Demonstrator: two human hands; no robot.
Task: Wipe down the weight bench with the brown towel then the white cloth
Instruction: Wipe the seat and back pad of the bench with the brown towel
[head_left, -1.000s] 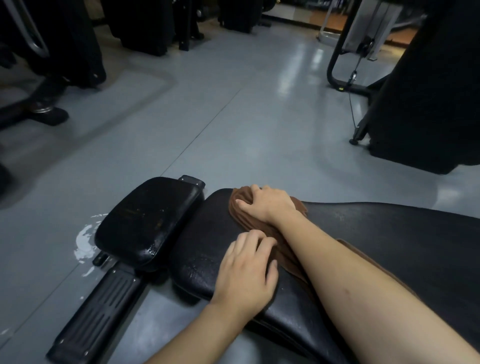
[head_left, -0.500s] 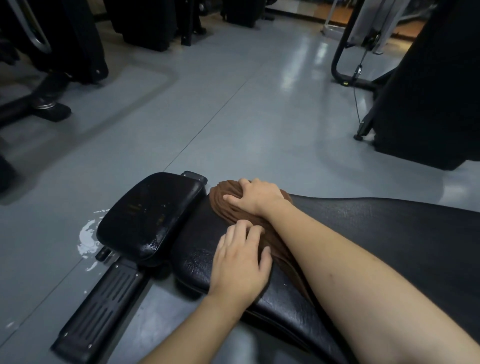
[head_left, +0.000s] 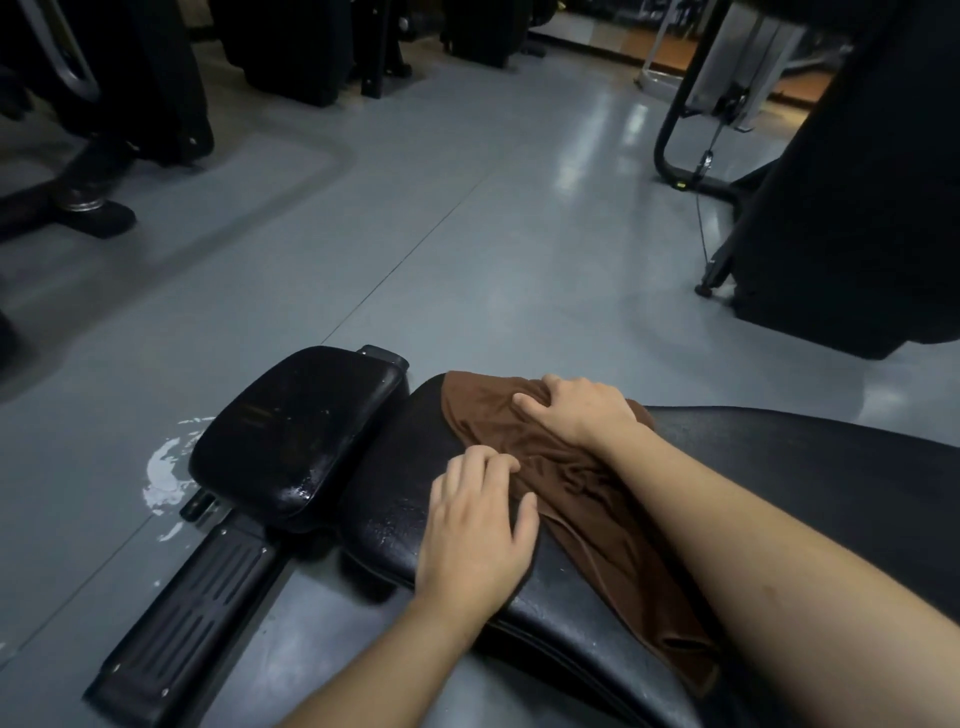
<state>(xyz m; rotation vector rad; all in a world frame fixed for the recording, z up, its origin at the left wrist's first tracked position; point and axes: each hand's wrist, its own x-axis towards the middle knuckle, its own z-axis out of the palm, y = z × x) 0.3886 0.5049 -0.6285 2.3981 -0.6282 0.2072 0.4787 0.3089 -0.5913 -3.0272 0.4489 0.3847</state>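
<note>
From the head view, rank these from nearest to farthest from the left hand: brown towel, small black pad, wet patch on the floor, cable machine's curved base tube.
Measured from the left hand:
1. Brown towel: its fingertips touch it, just to the right.
2. Small black pad: left, across the gap.
3. Wet patch: on the floor beyond the pad, further left.
4. Curved base tube: far upper right.

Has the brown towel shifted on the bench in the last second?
Yes. The brown towel has spread out, and its front edge now lies nearer the small black pad than before, with the right hand on it.
</note>
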